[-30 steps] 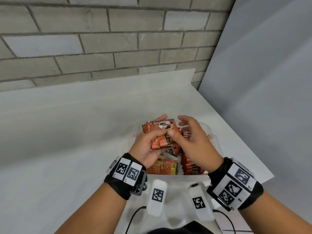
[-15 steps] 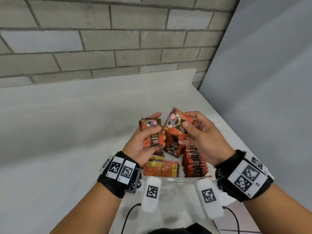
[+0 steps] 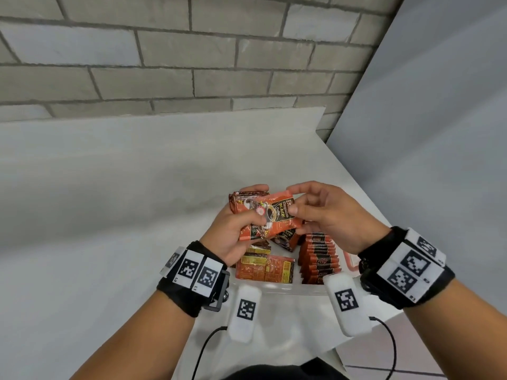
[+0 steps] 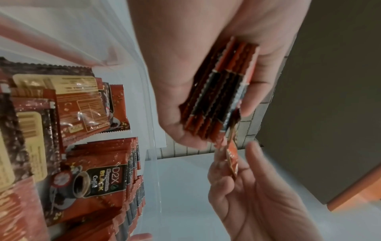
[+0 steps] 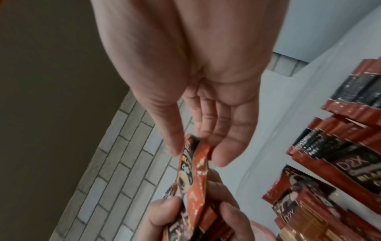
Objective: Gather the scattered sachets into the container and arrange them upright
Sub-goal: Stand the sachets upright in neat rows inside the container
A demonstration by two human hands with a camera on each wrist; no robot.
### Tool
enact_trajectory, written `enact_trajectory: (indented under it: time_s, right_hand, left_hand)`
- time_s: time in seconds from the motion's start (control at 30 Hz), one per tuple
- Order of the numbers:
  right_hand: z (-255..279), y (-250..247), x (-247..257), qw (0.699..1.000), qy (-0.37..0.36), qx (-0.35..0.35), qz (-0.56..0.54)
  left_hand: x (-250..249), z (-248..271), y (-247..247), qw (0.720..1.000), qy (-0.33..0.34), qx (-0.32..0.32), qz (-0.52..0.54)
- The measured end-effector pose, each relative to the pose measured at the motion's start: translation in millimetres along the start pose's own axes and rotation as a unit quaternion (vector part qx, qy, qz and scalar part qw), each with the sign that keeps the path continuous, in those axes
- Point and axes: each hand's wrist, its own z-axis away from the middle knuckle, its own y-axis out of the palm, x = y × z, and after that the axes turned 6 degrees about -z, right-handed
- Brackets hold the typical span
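White desk (image 3: pixel 109 215) before brick wall (image 3: pixel 164 64). Left hand (image 3: pixel 233 234) clamps stack of sachets (image 3: pixel 248 200) above clear container (image 3: pixel 349 263). Right hand (image 3: pixel 329 215) pinches single sachet (image 3: pixel 274 215), orange with black coffee label, against stack. Hands block container's far part. Near right inside: upright row of sachets (image 3: pixel 318 256); others (image 3: pixel 264 268) lie flat.

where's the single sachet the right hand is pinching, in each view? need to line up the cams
Head: the single sachet lies centre frame, above the container, pinched by the right hand, overlapping the left hand's stack.
Left wrist: seen edge-on, centre right, below the stack.
Right wrist: lower centre, between thumb and fingers.
Shared landmark: the upright row of sachets in the container.
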Motion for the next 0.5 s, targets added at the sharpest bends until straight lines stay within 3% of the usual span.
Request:
enact_trajectory:
  time_s: [0.2, 0.33, 0.4, 0.5]
  right_hand:
    - [-9, -18, 1, 0.999, 0.025, -0.024, 0.018]
    - [-19, -36, 2, 0.984, 0.021, -0.080, 0.159]
    - [-24, -36, -6, 0.961, 0.049, -0.054, 0.265]
    - [-32, -24, -19, 0.892, 0.071, 0.008, 0.446]
  left_hand:
    - [-5, -5, -10, 0.999, -0.029, -0.015, -0.016]
    - [-4, -7, -22, 0.998, -0.038, -0.056, 0.002]
    - [-2, -8, -26, 0.998, -0.041, -0.057, 0.007]
    - [0, -11, -28, 0.998, -0.041, -0.054, -0.007]
